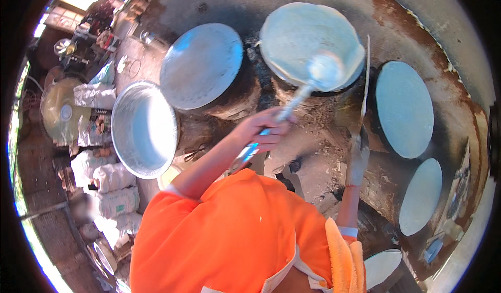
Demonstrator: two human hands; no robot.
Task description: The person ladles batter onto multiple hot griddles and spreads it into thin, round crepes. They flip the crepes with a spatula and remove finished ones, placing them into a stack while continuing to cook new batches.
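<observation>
My left hand (pixel 265 130) is closed around the handle of a metal ladle (pixel 300 96). The ladle's bowl, smeared by motion, is over the near right part of a large round griddle (pixel 339 88). A thin pale sheet of batter (pixel 300 37) covers most of that griddle, its edge uneven on the right. Farther right, my right hand (pixel 357 162) grips a long thin flat stick (pixel 365 84), which points away from me past the griddle's right side. That hand looks greyish, and I cannot tell whether it is gloved.
Another round griddle (pixel 201 66) sits at the left, beside a wide metal basin (pixel 145 131). More round pale-topped griddles (pixel 404 110) curve down the right side. Stuffed white sacks (pixel 116 178) and a tan round object (pixel 62 110) stand at far left. Debris (pixel 321 131) lies below the middle griddle.
</observation>
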